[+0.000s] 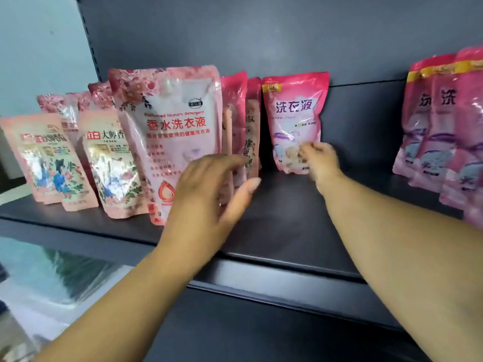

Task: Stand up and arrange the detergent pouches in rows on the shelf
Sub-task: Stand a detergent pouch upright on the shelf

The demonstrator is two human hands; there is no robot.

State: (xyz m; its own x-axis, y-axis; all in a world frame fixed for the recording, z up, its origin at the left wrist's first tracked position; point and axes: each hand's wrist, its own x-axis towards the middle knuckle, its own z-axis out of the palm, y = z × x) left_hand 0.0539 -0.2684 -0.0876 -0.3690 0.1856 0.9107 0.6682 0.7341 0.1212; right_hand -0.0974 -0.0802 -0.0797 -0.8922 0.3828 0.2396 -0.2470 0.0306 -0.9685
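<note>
- Pouches of detergent are being stood upright along a dark shelf (274, 231), with both bare arms being reached in over its front edge.
- A large pale pink pouch (170, 131) is being touched low on its front by the left hand (206, 194), whose fingers are being held loosely spread, nothing being gripped.
- A bright pink pouch (296, 111) is being pinched at its lower front by the right hand (320, 159); blur is hiding the exact grip.
- Two narrow pink pouches (244, 121) are being kept between the hands.
- Floral pouches (52, 158) are being left beyond the left hand, and a pink cluster (444, 131) beyond the right.
</note>
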